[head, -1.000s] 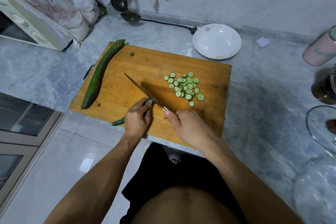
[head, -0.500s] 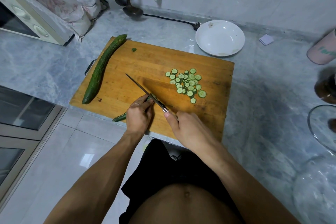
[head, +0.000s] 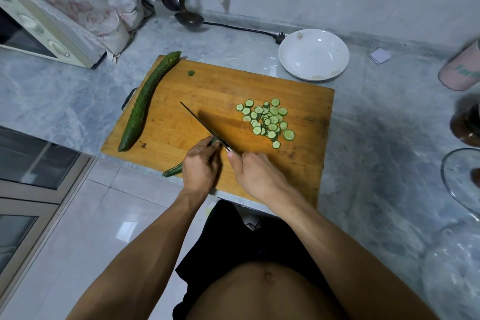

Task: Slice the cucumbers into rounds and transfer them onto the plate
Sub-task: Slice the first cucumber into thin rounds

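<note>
On the wooden cutting board, my left hand grips a partly cut cucumber; its tail sticks out past the board's near edge and its cut end shows at my fingertips. My right hand holds a knife, the blade lying against that cut end. A heap of several cucumber rounds lies to the right of the blade. A whole cucumber lies along the board's left edge. The white plate stands behind the board's right corner, holding no rounds.
A small cucumber end piece lies near the board's far edge. A microwave stands at the left, a ladle and a power cord at the back. A pink cup, dark jar and glass lid sit at the right.
The hands and knife stay in nearly the same place on the board while slicing; the pile of rounds and the whole cucumber have not moved. Only the camera view shifted slightly.
</note>
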The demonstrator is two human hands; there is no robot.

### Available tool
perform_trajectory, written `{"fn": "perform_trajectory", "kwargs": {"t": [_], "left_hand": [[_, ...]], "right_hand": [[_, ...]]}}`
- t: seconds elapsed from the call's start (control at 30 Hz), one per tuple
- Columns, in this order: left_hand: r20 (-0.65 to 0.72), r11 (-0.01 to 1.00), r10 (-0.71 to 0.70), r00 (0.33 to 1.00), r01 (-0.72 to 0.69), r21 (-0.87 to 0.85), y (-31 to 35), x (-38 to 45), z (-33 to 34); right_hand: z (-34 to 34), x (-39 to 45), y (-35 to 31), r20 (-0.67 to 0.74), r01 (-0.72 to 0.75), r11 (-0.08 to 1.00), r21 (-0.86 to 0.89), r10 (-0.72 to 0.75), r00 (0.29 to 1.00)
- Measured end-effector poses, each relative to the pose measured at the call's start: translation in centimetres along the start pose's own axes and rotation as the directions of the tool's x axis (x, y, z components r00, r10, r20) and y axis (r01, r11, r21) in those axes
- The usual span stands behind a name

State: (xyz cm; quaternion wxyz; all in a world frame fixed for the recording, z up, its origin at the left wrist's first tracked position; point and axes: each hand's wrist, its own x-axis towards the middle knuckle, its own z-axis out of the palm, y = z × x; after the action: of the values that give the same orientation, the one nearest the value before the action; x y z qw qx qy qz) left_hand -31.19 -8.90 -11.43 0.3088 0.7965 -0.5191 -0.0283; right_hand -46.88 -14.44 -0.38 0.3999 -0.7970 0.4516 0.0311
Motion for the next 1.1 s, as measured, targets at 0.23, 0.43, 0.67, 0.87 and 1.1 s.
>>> {"fn": "perform_trajectory", "kwargs": {"t": [0.23, 0.43, 0.67, 0.87, 1.1], "left_hand": [[0.001, 0.999, 0.02, 1.0, -0.02, -0.051, 0.6, -0.1, -1.5], [-0.014, 1.0, -0.009, 1.0, 0.008, -0.025, 0.7, 0.1, -1.6], [-0.011, 1.0, -0.004, 1.0, 0.004, -0.004, 0.3, 0.1, -0.9], [0.0, 1.0, 0.013, 1.0, -0.013, 0.004, 0.0, 0.1, -0.9], [-0.026, 1.0, 0.02, 0.999, -0.02, 0.002, 0.1, 0.0, -0.6]], "right_hand": [[-0.2, 0.6, 1.3, -0.045, 0.0, 0.996, 0.089, 0.005, 0.999], [-1.6, 0.2, 2.5, -0.049, 0.015, 0.994, 0.111, -0.009, 0.999], [-1.7, -1.8, 1.9, -0.026, 0.091, 0.995, 0.047, -0.09, 0.996], [-1.8, -2.6, 1.5, -0.008, 0.095, 0.996, 0.003, -0.095, 0.995], [-1.5, -2.4, 0.7, 0.014, 0.06, 0.998, -0.011, -0.06, 0.998]]}}
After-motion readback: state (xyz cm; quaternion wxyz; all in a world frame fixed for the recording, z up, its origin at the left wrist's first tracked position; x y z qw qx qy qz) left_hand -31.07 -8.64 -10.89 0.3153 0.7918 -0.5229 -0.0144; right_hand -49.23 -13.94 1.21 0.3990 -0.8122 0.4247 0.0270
